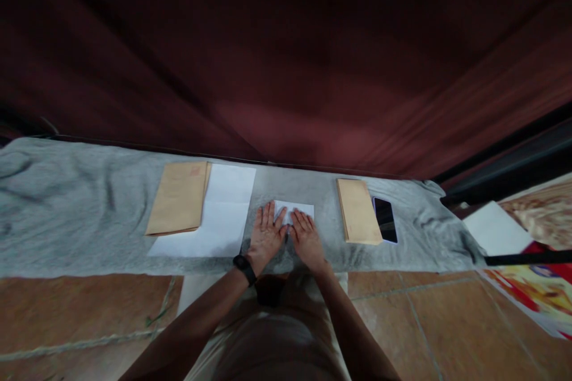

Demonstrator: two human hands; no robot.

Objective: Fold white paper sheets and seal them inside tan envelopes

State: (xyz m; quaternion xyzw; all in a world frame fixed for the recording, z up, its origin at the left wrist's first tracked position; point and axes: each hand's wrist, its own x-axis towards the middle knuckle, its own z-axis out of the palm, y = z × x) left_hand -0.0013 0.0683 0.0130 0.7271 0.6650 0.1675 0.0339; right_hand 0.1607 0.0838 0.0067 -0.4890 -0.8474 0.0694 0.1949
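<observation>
A small folded sheet of white paper lies flat on the grey cloth, in front of my body. My left hand presses on its left part with the fingers stretched out and apart. Against its right part my right hand lies flat, fingers extended. The two hands almost meet at the paper's near edge and hide much of it. On my left wrist is a black watch.
Brown envelopes rest on larger white sheets at the left. More brown envelopes lie at the right, beside a phone. A dark red curtain hangs behind the grey cloth. A colourful printed box stands far right.
</observation>
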